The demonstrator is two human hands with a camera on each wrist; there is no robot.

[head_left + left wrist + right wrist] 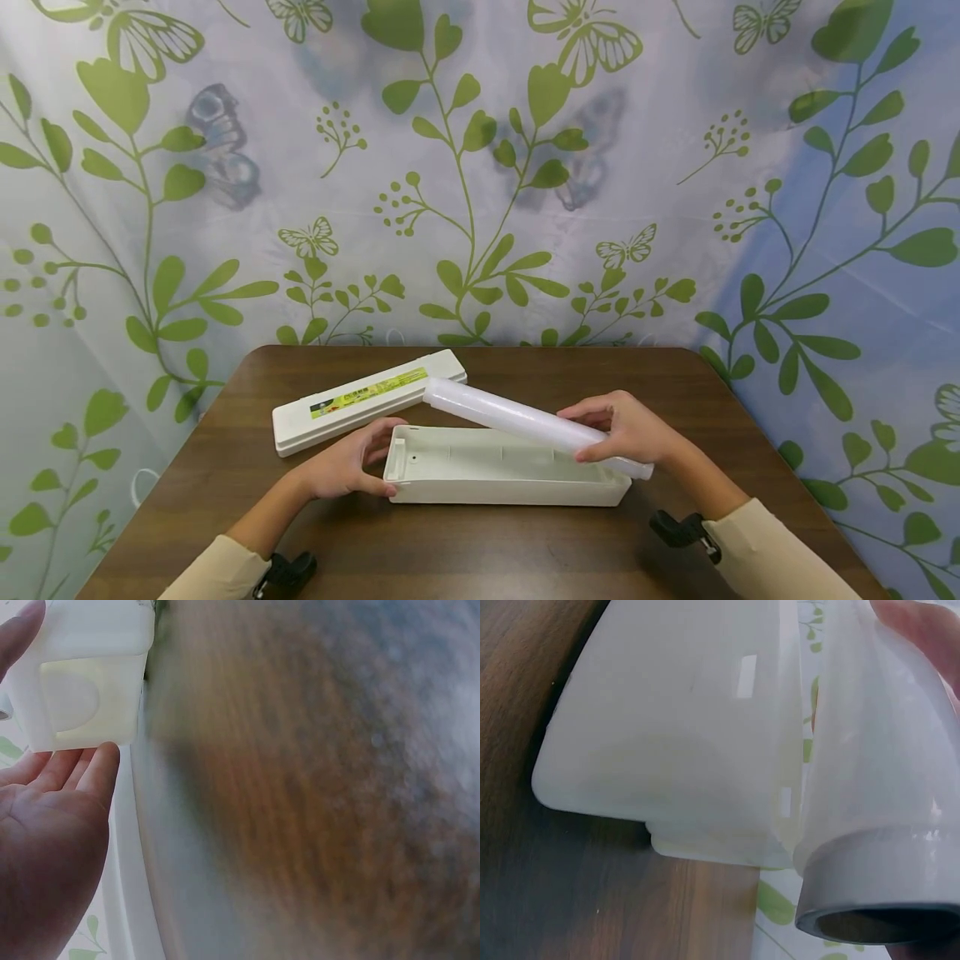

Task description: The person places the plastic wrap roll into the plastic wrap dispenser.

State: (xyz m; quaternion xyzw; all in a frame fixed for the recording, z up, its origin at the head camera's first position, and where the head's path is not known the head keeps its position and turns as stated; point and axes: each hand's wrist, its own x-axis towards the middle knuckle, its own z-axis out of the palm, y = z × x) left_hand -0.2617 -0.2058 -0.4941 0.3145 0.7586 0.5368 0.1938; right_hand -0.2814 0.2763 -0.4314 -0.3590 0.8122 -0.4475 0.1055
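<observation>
A long white open box (480,487) lies across the middle of the brown table (465,558). My left hand (352,462) holds its left end, thumb on the front corner and fingers over the rim; the left wrist view shows that box end (82,682) by my palm (45,825). My right hand (626,429) grips a white roll of film (517,421) and holds it slanted over the box, its right end low at the box's right end. In the right wrist view the roll (870,787) sits beside the box end (682,727).
The box's white lid (360,400), with a green and yellow label, lies on the table behind and to the left of the box. A leaf-and-butterfly patterned curtain (480,167) hangs behind the table. Bare tabletop shows in front of the box.
</observation>
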